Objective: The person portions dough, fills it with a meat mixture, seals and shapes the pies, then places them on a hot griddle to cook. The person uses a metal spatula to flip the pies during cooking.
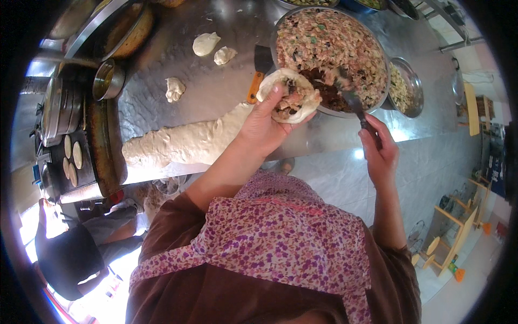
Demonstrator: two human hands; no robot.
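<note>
My left hand [265,125] holds a round dough wrapper [297,116] with meat filling [292,99] on it, the thumb over its edge. In my right hand [379,150] is the dark handle of a spatula or spoon [354,101], its end in the filling of a large metal bowl [386,91]. The bowl is heaped with chopped meat mixture [332,36], scooped down at the near side. A long roll of dough [182,141] lies left of my left hand. Beyond it is a scraper [255,86] with an orange handle, partly under the wrapper.
Several small dough pieces [205,43] lie on the metal worktop [153,97]. At left are a metal pot of yellow liquid [108,80] and a griddle with flat dough pieces [77,155]. Another bowl [417,97] stands at right. A person [68,259] is at lower left.
</note>
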